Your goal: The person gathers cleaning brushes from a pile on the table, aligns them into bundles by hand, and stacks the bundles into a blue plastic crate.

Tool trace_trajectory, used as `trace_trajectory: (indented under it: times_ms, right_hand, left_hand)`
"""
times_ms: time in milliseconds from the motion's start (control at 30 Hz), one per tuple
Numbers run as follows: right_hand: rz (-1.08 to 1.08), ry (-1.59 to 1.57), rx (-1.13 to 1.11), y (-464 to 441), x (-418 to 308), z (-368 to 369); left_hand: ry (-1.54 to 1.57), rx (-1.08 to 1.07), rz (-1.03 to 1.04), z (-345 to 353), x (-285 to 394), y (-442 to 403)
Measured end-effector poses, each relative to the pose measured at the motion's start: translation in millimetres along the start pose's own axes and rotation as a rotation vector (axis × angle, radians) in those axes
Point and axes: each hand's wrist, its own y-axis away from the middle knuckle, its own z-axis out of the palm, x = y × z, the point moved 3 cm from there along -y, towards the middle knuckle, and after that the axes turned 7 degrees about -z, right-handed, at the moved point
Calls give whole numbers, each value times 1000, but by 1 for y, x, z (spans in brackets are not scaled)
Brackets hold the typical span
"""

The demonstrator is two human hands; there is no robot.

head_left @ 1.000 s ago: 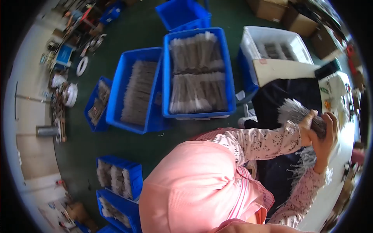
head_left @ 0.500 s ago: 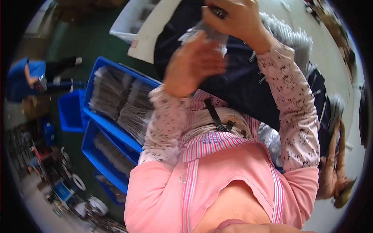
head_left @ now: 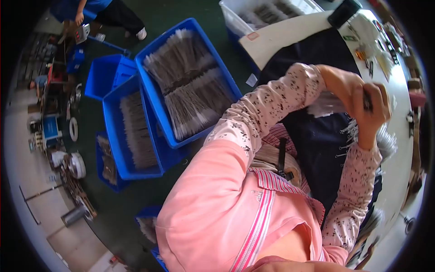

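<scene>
My left hand (head_left: 340, 85) reaches across to the right and meets my right hand over the dark cloth. Its fingers curl at the end of a bundle of clear plastic strips (head_left: 327, 105); part of the grip is hidden. My right hand (head_left: 377, 109) is closed, with a small dark object (head_left: 367, 100) showing between its fingers; I cannot make out its kind. Under both hands the dark navy cloth (head_left: 312, 145) covers the table edge. Several thin pale strands with small metal ends (head_left: 351, 131) lie beside my right wrist.
Blue bins (head_left: 144, 68) full of grey, thin-stranded bundles stand at my left. A white bin (head_left: 231, 18) sits beyond the pale table (head_left: 267, 38). A black cylindrical container (head_left: 344, 13) and small tools are at the table's far side. Another person (head_left: 113, 13) is at upper left.
My left hand has moved from beside the bundle onto it, touching my right hand. Both hands now appear farther right and lower in view, and the camera view has turned.
</scene>
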Motion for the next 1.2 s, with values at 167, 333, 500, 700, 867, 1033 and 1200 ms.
trace_trajectory:
  times_ms: [167,333,500,700,867,1033,1200]
  right_hand:
    - [-2,25,-5,2,-9,-3]
    - [-92,-2,-74,11,-17,-11]
    - [-198,19,-80,29,-56,-25]
    - [-224,-75,-100,26,-72,-26]
    - [119,-607,443,24,-60,-21]
    - [481,-269,-22,65,-24,18]
    - [804,-677,-6,109,-19,66]
  left_hand:
    - [-187,78,137,14,0,-7]
    - [-438,217,206,24,17,12]
    - [-443,236,105,54,24,39]
    - [-458,348,174,59,30,53]
    - [-361,582,337,38,48,70]
    - [-88,782,483,6,86,116]
    - [36,909,453,-19,104,189]
